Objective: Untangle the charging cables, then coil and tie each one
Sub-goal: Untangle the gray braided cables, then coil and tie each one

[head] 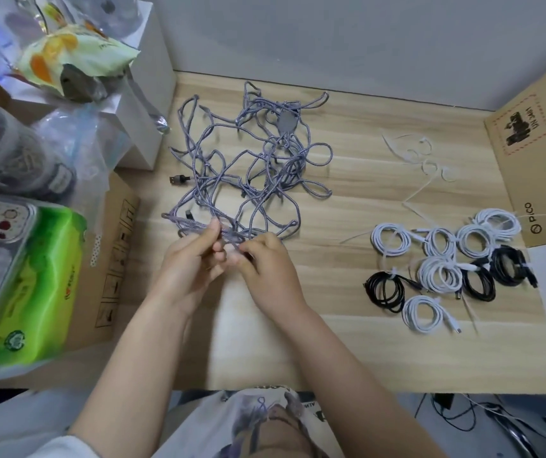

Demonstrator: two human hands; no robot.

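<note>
One head-worn wide-angle camera looks steeply down and forward, close over the pale wood-grain tabletop (pixel 347 342), its far edge meeting the plain grey wall (pixel 331 41).

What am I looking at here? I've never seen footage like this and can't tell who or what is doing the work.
No machine here: a person works with two bare hands, and the one picture comes from a camera worn on their head, looking down at a wooden table. The left hand and right hand both pinch strands at the near edge of a grey cable tangle spread over the table. To the right lie finished coils, white coils and black coils, each tied. Behind them lie loose white ties. Cardboard boxes and bags stand at the sides.
</note>
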